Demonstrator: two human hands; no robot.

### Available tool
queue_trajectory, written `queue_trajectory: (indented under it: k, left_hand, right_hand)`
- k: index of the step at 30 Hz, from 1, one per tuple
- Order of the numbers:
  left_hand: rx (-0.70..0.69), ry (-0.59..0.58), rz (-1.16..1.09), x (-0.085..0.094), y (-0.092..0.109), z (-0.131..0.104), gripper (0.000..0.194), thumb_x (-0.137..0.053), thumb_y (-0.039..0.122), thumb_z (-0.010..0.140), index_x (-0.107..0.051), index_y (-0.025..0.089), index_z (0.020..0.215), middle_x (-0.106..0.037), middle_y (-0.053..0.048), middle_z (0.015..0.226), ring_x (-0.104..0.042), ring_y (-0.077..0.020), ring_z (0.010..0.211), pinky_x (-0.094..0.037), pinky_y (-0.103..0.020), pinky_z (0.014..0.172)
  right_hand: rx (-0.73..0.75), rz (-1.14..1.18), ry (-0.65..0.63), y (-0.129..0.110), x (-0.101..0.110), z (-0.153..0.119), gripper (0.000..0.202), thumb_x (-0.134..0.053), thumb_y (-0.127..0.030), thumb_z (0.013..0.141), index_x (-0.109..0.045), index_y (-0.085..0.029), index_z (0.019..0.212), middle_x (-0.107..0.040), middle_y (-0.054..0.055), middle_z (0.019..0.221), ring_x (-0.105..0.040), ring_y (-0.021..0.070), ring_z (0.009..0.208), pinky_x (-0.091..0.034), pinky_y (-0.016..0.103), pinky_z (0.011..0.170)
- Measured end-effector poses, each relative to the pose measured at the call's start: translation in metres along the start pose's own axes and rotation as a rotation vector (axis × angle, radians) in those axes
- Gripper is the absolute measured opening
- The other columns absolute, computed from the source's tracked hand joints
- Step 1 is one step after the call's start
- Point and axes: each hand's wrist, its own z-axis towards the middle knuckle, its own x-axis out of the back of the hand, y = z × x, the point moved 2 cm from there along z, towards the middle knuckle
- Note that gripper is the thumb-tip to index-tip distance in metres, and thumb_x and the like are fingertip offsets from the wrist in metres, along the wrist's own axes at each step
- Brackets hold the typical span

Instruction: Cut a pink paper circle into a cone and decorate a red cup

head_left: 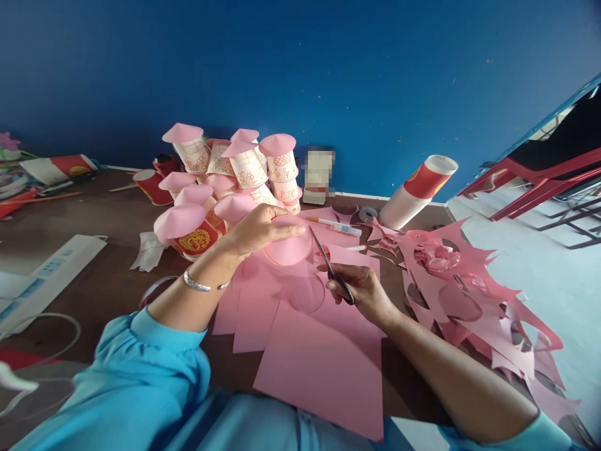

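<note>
My left hand (263, 229) pinches the upper edge of a round pink paper piece (290, 245), thumb on top. In my right hand (361, 288) is a pair of scissors (342, 283) with black handles, its blades pointing up and left beside the round piece's right edge. Several pink sheets (323, 369) lie under both hands, one of them nearest my body. Just beyond my left hand stand decorated paper cups (246, 168) topped with pink paper cones (278, 145).
Pink paper offcuts (462, 300) pile up on the right. A tall stack of cups (413, 197) leans at the back right, near a roll of tape (367, 214). Markers (340, 227) lie behind the scissors. A power strip (51, 272) and cable are at left.
</note>
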Motion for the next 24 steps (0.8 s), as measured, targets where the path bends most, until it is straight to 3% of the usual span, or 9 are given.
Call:
queue_trajectory:
  k: [3, 8, 11, 13, 17, 24]
  left_hand:
    - [-0.014, -0.040, 0.027, -0.0005, -0.0035, 0.0019, 0.033, -0.081, 0.046, 0.078, -0.073, 0.017, 0.065, -0.045, 0.004, 0.056, -0.036, -0.0093, 0.058, -0.026, -0.026, 0.055]
    - [0.003, -0.047, 0.021, -0.0002, -0.0069, 0.0040, 0.029, -0.081, 0.046, 0.078, -0.077, 0.018, 0.078, -0.056, 0.002, 0.066, -0.045, -0.0112, 0.065, -0.031, -0.025, 0.060]
    - [-0.015, -0.049, 0.038, -0.0005, -0.0039, 0.0030, 0.039, -0.080, 0.046, 0.079, -0.064, 0.017, 0.059, -0.043, 0.004, 0.058, -0.034, -0.0092, 0.059, -0.024, -0.026, 0.056]
    - [-0.033, -0.045, 0.043, -0.0005, -0.0019, 0.0021, 0.041, -0.080, 0.045, 0.079, -0.061, 0.017, 0.056, -0.039, 0.005, 0.057, -0.030, -0.0087, 0.058, -0.022, -0.026, 0.055]
    - [-0.017, -0.031, 0.037, -0.0004, -0.0014, 0.0007, 0.033, -0.079, 0.046, 0.080, -0.073, 0.016, 0.069, -0.051, 0.003, 0.062, -0.039, -0.0103, 0.061, -0.026, -0.026, 0.055]
    - [-0.006, 0.009, 0.043, -0.0017, -0.0009, -0.0019, 0.031, -0.080, 0.048, 0.078, -0.079, 0.018, 0.075, -0.070, -0.003, 0.074, -0.057, -0.0162, 0.072, -0.040, -0.027, 0.062]
  right_hand:
    - [-0.003, -0.004, -0.005, -0.0015, -0.0010, 0.0000, 0.052, -0.083, -0.055, 0.078, -0.080, -0.015, 0.111, -0.055, -0.004, 0.057, -0.048, 0.0113, 0.053, -0.041, 0.028, 0.052]
    - [-0.008, -0.010, 0.002, -0.0030, -0.0007, -0.0009, 0.053, -0.082, -0.055, 0.078, -0.079, -0.014, 0.113, -0.053, -0.005, 0.057, -0.047, 0.0109, 0.052, -0.040, 0.028, 0.053]
    - [-0.014, -0.018, 0.003, -0.0028, -0.0006, -0.0016, 0.052, -0.081, -0.054, 0.079, -0.079, -0.013, 0.113, -0.053, -0.005, 0.056, -0.047, 0.0107, 0.052, -0.039, 0.028, 0.053]
    - [-0.021, -0.015, -0.001, -0.0025, -0.0008, -0.0015, 0.053, -0.081, -0.053, 0.079, -0.078, -0.013, 0.113, -0.053, -0.005, 0.056, -0.047, 0.0106, 0.052, -0.039, 0.027, 0.053]
    - [-0.025, 0.021, 0.018, -0.0006, 0.0002, 0.0007, 0.056, -0.081, -0.059, 0.078, -0.078, -0.014, 0.111, -0.054, -0.005, 0.056, -0.048, 0.0112, 0.052, -0.038, 0.027, 0.053]
    - [0.013, 0.108, 0.047, 0.0067, 0.0028, 0.0041, 0.059, -0.079, -0.066, 0.079, -0.076, -0.015, 0.108, -0.061, -0.002, 0.060, -0.052, 0.0131, 0.056, -0.038, 0.028, 0.055]
